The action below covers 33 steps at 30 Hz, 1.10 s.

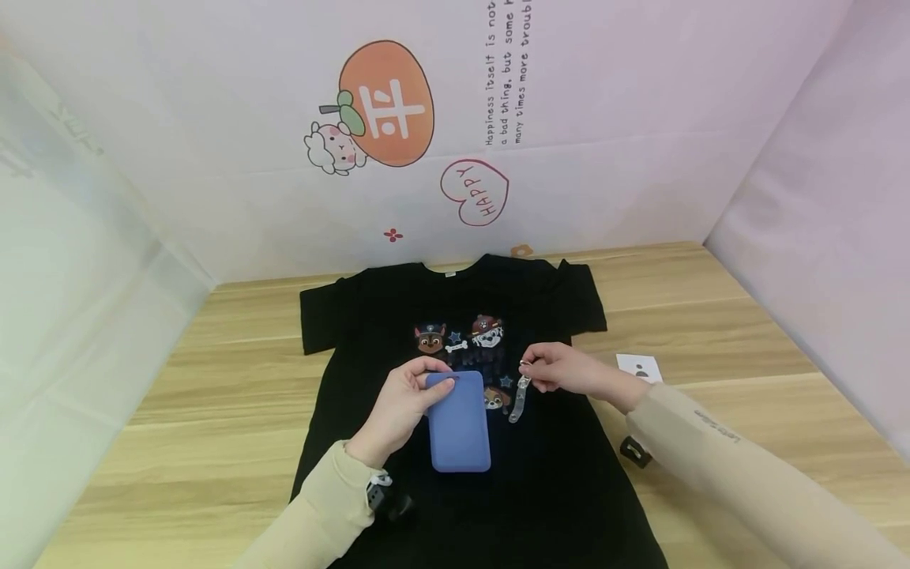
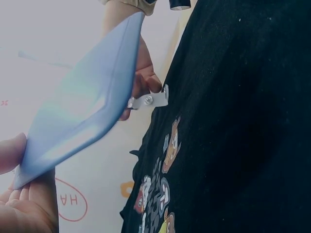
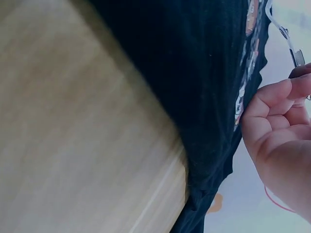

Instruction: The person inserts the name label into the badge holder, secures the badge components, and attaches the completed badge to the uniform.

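Observation:
Between its thumb and fingers my left hand [image 1: 401, 403] pinches the top edge of a blue badge holder [image 1: 460, 431], which hangs upright over a black T-shirt [image 1: 540, 490]. To its right, my right hand [image 1: 558, 367] grips the metal end of a badge strap clip [image 1: 521, 397]. The clear strap dangles down, apart from the holder. In the left wrist view the blue badge holder [image 2: 87, 97] is seen edge-on, with the strap clip [image 2: 149, 100] behind it. Only part of the clip [image 3: 295, 54] shows above the right hand [image 3: 282, 131] in the right wrist view.
The T-shirt lies spread on a wooden table [image 1: 718, 332], its cartoon dog print [image 1: 430, 338] facing up. Right of it are a white card [image 1: 640, 366] and a small black object [image 1: 635, 451], partly beside the right sleeve. A printed white cloth [image 1: 249, 118] hangs behind.

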### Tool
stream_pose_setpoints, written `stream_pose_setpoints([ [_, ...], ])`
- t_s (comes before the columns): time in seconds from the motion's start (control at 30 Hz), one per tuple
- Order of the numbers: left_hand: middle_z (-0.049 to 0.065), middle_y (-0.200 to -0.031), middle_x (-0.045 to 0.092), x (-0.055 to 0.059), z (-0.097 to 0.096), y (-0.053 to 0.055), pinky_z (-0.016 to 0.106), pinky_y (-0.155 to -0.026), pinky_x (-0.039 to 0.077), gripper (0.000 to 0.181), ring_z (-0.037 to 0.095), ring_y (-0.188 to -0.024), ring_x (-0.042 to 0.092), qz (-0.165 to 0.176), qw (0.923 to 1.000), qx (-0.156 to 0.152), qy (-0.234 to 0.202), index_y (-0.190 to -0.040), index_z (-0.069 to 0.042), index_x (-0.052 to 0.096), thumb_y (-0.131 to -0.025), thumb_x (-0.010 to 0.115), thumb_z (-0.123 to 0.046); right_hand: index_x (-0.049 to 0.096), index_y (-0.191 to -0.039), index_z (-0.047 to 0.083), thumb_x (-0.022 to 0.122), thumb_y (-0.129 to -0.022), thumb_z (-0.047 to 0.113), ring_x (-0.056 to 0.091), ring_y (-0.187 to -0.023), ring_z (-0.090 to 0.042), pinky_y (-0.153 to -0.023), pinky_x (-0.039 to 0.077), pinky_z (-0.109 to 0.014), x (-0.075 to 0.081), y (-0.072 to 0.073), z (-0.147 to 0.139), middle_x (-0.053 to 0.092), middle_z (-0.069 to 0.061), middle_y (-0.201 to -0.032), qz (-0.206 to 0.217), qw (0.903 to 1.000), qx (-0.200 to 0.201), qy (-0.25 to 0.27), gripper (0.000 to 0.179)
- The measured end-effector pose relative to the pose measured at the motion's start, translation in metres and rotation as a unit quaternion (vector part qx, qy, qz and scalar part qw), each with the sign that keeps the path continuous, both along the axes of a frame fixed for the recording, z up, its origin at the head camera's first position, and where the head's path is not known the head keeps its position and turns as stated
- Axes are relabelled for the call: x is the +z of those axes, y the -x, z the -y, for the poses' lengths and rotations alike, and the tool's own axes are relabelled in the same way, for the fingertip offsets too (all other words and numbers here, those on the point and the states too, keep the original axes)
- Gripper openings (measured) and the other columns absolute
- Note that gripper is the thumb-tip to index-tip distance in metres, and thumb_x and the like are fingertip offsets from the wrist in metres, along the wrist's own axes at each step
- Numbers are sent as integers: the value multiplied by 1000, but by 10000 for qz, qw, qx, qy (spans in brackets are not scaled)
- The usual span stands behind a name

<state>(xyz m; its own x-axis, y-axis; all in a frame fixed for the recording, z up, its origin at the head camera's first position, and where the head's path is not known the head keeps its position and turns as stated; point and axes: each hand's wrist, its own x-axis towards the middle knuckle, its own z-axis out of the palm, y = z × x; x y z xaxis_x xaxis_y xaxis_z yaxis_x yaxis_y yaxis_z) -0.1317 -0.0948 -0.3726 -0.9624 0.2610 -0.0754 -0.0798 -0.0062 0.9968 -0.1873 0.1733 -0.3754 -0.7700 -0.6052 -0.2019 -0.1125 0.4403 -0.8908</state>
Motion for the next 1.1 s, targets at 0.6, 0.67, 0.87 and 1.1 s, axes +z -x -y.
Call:
stream_pose_setpoints([
  [0.6, -10, -66, 65, -4, -2, 2, 21, -61, 47, 17, 4, -64, 59, 16, 9999, -105, -76, -106, 7, 55, -91, 59, -2, 55, -94, 0, 53, -95, 7, 48, -59, -12, -57, 43, -24, -9, 13, 8, 53, 1, -61, -464, 9965, 242, -658, 7],
  [0.67, -10, -66, 65, -4, -2, 2, 21, -61, 47, 17, 4, -64, 59, 16, 9999, -95, -68, -106, 7, 55, -91, 59, -2, 55, -93, 2, 54, -95, 7, 48, -59, -12, -57, 43, -24, -8, 14, 9, 54, 0, -61, -587, 9947, 245, -807, 5],
  [0.87, -10, -66, 66, -3, -2, 0, 21, -61, 48, 17, 4, -64, 60, 60, 9999, -89, -70, -106, 6, 55, -92, 58, -2, 55, -92, 6, 54, -95, 8, 50, -59, -11, -58, 43, -25, -9, 14, 13, 55, 0, -62, -1001, 9868, 286, -1240, 4],
  [1.1, -10, -66, 66, -1, -3, 1, 21, -61, 47, 16, 4, -63, 59, 48, 9999, -97, -93, -105, 7, 55, -91, 58, -1, 56, -91, 8, 55, -95, 9, 51, -61, -10, -58, 43, -25, -10, 18, 14, 58, -1, -64, -1315, 9781, 343, -1577, 4],
])
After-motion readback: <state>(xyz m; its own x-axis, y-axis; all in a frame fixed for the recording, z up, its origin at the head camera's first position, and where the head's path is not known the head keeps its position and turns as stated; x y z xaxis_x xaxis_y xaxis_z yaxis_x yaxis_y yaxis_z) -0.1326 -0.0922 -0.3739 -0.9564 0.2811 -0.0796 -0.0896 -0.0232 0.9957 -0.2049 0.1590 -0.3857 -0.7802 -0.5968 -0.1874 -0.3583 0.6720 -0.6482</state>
